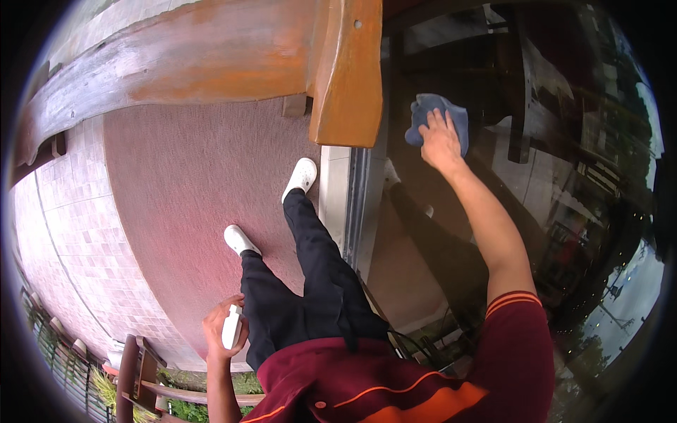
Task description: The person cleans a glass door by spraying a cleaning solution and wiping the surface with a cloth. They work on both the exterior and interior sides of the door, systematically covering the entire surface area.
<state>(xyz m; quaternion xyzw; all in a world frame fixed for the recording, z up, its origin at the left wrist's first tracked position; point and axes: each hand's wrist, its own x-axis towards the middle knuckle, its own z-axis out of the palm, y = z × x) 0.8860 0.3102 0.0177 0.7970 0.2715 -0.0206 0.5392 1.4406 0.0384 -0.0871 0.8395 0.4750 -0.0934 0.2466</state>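
Observation:
My right hand (443,146) presses a blue-grey cloth (457,121) against a large dark glass pane (451,233). Its fingers lie spread over the cloth, and the arm is stretched out to the far right. Down at my left side, my left hand (217,328) is closed around a white spray bottle (231,327). Only the bottle's white top shows; the body below is hidden by the hand and the viewing angle.
A heavy wooden bench or table (211,60) with a thick orange-brown end post (349,77) stands ahead, close to the glass. Along the pane's foot runs a metal track (358,204). Brown flooring (183,183) lies underfoot, with pale tiles (84,233) to the left. Behind is a wooden chair (144,377).

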